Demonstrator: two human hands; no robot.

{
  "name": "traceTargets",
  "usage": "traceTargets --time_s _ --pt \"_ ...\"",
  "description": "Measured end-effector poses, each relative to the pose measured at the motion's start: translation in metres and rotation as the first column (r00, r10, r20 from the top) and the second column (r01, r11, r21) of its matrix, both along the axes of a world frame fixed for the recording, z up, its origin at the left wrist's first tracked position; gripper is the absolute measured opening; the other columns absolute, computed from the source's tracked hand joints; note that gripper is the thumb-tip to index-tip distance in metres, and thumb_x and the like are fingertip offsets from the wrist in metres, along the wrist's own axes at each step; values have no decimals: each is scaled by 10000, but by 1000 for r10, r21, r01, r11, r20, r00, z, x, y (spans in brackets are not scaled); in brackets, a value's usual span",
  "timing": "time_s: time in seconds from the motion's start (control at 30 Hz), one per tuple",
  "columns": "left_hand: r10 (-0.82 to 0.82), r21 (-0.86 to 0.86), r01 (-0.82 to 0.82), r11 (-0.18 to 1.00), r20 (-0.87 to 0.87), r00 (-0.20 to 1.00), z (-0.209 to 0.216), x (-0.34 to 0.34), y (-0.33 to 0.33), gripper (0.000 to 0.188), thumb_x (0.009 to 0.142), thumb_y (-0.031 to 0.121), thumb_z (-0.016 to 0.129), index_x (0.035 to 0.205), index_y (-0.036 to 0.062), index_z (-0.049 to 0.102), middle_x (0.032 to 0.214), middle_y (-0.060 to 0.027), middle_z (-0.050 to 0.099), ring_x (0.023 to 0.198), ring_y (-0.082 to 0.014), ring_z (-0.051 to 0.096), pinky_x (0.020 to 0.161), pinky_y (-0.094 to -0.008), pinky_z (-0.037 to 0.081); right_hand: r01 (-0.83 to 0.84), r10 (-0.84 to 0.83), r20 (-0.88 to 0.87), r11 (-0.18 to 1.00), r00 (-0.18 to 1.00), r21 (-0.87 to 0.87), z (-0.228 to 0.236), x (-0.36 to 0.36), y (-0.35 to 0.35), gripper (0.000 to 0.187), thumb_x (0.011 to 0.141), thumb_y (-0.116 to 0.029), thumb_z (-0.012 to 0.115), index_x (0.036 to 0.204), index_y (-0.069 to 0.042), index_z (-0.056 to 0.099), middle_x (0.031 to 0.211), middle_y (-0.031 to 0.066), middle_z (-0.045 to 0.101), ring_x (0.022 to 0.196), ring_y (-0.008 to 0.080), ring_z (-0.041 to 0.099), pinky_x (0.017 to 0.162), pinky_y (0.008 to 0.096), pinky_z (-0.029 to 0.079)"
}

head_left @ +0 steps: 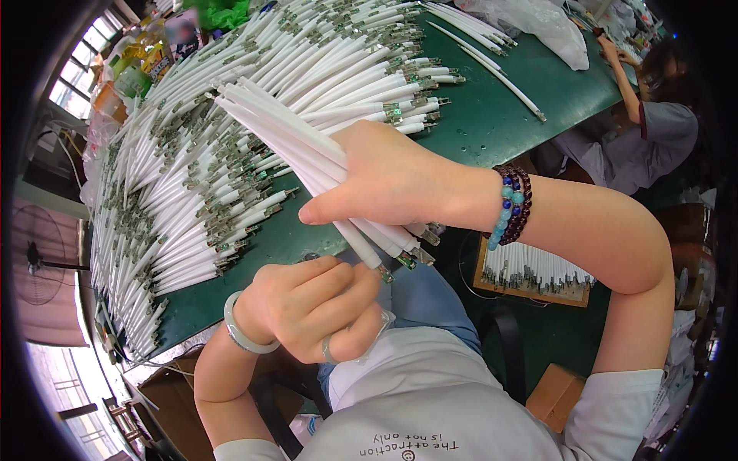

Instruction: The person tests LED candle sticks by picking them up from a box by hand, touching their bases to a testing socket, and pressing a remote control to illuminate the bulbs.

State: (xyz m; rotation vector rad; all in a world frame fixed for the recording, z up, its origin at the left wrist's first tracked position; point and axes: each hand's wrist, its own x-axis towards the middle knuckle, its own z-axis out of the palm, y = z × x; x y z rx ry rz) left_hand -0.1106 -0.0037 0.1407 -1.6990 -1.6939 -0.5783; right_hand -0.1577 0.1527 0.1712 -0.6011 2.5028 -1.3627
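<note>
A bundle of slim white tubes with metal and green circuit-like ends is gripped in my right hand, held slanted above the table. My right thumb lies across the bundle, and its lower ends stick out under the palm. Close below those ends, my left hand has its fingers curled. A bit of clear, film-like material shows at its edge; whatever its fingertips hold is hidden. Behind the bundle, a broad pile of similar white tubes covers much of the green table.
Several loose tubes and a clear plastic bag lie at the far right of the table. A co-worker sits beyond. Below the table edge, a shallow box holds more tubes. A fan stands at left.
</note>
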Motion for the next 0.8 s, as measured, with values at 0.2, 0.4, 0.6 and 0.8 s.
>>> traceTargets --time_s 0.2,0.4,0.6,0.8 --pt "-2 -3 2 1000 18 1000 -1 -2 2 188 583 49 522 744 68 427 727 -87 566 516 -155 478 478 -222 436 1 -1 3 1000 1000 5 1 -1 2 395 542 -292 698 609 80 581 610 208 576 570 282 589 553 331 471" --pt "6 -20 -6 1000 21 1000 -2 -3 1 183 575 45 520 729 68 424 731 -86 563 531 -160 483 480 -231 444 -2 2 30 1000 1000 5 1 -3 2 399 543 -292 695 605 84 579 609 210 574 567 277 589 550 328 470" --pt "-8 -38 10 999 43 999 -3 -2 0 164 588 52 515 729 63 432 738 -94 562 541 -168 488 487 -238 451 -1 5 82 999 997 -54 -5 -3 6 388 548 -284 688 602 84 577 608 203 577 548 265 583 534 325 466" --pt "-50 -28 52 998 43 998 -4 -2 2 153 601 65 517 735 56 444 742 -95 561 541 -170 491 488 -239 450 0 4 89 999 996 -47 -7 -3 6 385 554 -286 693 600 79 579 601 194 577 535 251 580 528 319 463"
